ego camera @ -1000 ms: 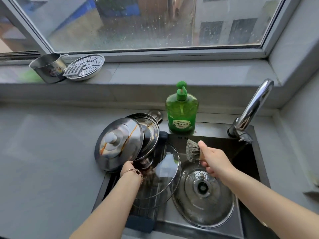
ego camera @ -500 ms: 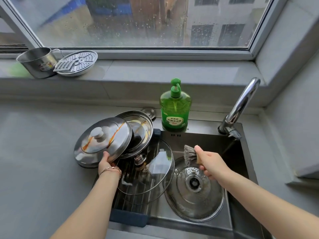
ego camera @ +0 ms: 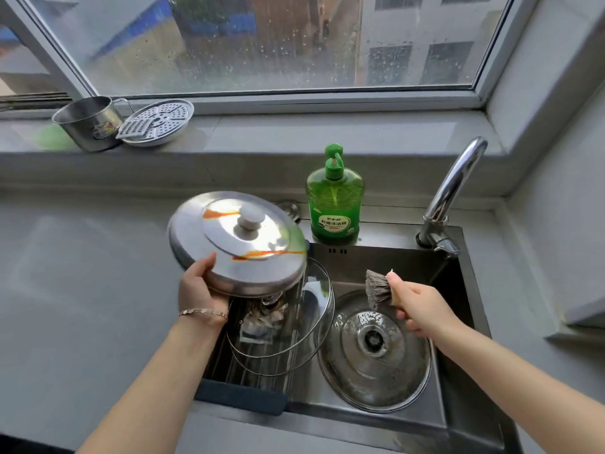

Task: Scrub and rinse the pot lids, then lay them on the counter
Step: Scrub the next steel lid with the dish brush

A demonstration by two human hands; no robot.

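Fingers of my left hand (ego camera: 199, 290) curl under the near-left rim of the steel lid (ego camera: 239, 247), with the thumb clamped on top. The lid is in the air, tilted, knob (ego camera: 250, 219) up, over the left end of the sink (ego camera: 360, 427). My right hand (ego camera: 422, 309) is closed round the handle of the scrubbing brush (ego camera: 377, 287), bristles pointing left, above the glass lid (ego camera: 373, 362) that lies in the basin.

Hazards I judge from this position:

1. Slip. The steel lid hangs from a single edge grip, with most of its weight out beyond the fingers. If the rim is wet or soapy, it may rotate out of the pinch.
2. Impact. Directly beneath it, glass lids (ego camera: 294, 335) lean on the rack (ego camera: 239, 393). A dropped steel lid would strike glass and could chip or crack it.
3. Collision. The far rim sits near the soap bottle (ego camera: 334, 204). A careless swing to the right could topple the bottle into the basin.
4. Crowding. The glass lid occupies the basin floor, so steel lowered there would land on glass.

Whether the tap (ego camera: 455, 191) is running, I cannot tell.
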